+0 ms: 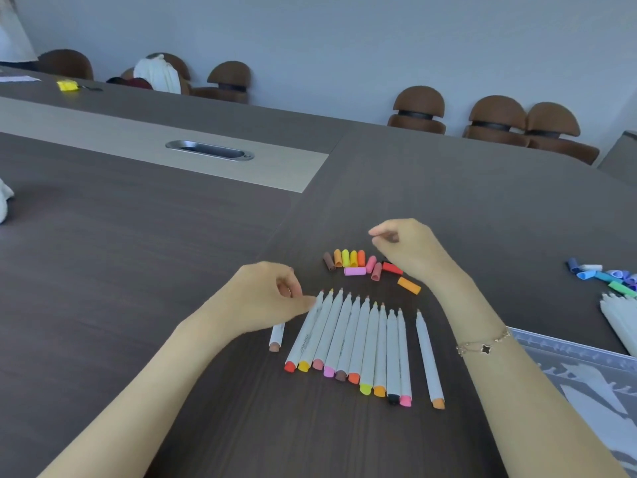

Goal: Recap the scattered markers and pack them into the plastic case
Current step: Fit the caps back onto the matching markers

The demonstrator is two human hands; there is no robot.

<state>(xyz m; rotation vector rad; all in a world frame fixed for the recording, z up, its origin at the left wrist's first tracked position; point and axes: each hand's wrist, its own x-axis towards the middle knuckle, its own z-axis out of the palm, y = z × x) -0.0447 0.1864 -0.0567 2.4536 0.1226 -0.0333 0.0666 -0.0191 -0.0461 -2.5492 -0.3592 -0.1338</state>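
Note:
Several uncapped white markers lie side by side on the dark table, tips pointing away from me, coloured ends toward me. One more marker lies apart on their right. Loose warm-coloured caps sit just beyond the tips, with a red cap and an orange cap to the right. My left hand is curled over a tan-ended marker at the row's left end. My right hand hovers over the caps with fingers curled and thumb meeting forefinger; anything between them is hidden. The clear plastic case lies at lower right.
More white markers and blue, green and purple caps lie at the right edge. A metal cable slot is set in the table's light strip. Brown chairs line the far wall. A yellow object lies far left.

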